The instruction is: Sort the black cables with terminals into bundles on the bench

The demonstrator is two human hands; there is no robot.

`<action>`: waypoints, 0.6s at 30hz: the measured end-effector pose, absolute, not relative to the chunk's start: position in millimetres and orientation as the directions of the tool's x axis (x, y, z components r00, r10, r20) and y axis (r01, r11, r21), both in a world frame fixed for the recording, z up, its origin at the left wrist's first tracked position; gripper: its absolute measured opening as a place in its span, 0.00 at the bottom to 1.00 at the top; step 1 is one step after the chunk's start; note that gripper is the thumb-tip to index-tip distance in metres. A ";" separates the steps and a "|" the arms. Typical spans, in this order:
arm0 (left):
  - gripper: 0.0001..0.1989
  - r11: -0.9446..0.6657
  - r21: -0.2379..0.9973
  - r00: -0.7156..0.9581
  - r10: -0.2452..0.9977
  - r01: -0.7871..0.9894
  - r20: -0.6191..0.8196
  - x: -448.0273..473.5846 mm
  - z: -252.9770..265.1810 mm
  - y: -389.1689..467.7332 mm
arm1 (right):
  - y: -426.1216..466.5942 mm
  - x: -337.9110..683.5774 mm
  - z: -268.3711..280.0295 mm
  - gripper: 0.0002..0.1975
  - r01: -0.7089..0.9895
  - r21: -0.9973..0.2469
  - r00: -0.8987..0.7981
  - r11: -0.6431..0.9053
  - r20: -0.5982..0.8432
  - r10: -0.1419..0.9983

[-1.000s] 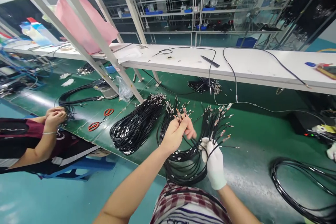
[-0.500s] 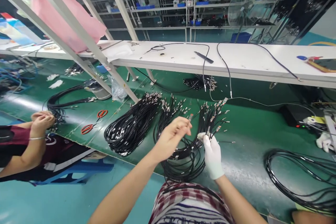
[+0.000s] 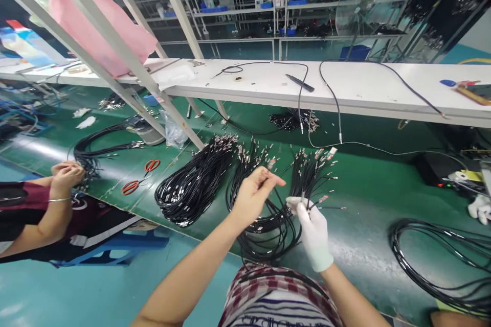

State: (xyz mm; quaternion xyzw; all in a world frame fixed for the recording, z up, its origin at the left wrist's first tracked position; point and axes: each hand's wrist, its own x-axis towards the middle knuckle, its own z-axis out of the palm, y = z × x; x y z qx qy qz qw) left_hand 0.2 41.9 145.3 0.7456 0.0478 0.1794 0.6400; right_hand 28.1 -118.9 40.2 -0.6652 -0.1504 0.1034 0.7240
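Observation:
My left hand (image 3: 253,194), bare, hovers above the middle bundle of black cables (image 3: 268,225), its thumb and fingers pressed together. A small clear and reddish piece (image 3: 271,163) shows just beyond those fingers; I cannot tell whether they grip it. My right hand (image 3: 313,235), in a white glove, is closed around a black cable near its end. In front of and beneath the glove fan out many other cable ends (image 3: 307,171) with silvery tips. To the left lies a thick looped bundle of black cables (image 3: 187,189).
Orange-handled scissors (image 3: 140,178) lie on the green table (image 3: 364,245). Coiled cables (image 3: 418,255) sit at right, near a black box (image 3: 437,169). A white shelf (image 3: 261,79) crosses behind, with cables hanging off it. A co-worker's hands (image 3: 68,173) handle cables at left.
My left hand has shifted slightly, and its thumb and forefinger now point more to the right. My right hand has moved slightly down with the cable, its fingers pointing further left.

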 end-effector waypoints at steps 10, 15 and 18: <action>0.17 0.058 0.998 0.992 0.129 -0.017 0.010 -2.4 173.3 36.0 | -134.8 21.1 49.8 0.21 0.007 -0.996 0.646 0.091 0.075 0.759; 0.19 0.064 0.990 0.966 0.237 -0.125 0.107 3.1 168.2 37.8 | -136.4 27.3 51.9 0.23 -0.008 -1.000 0.653 0.009 0.002 0.757; 0.19 0.060 0.989 0.970 0.211 -0.137 0.122 3.2 165.3 34.3 | -136.4 28.3 51.4 0.24 -0.014 -1.000 0.618 -0.019 -0.023 0.786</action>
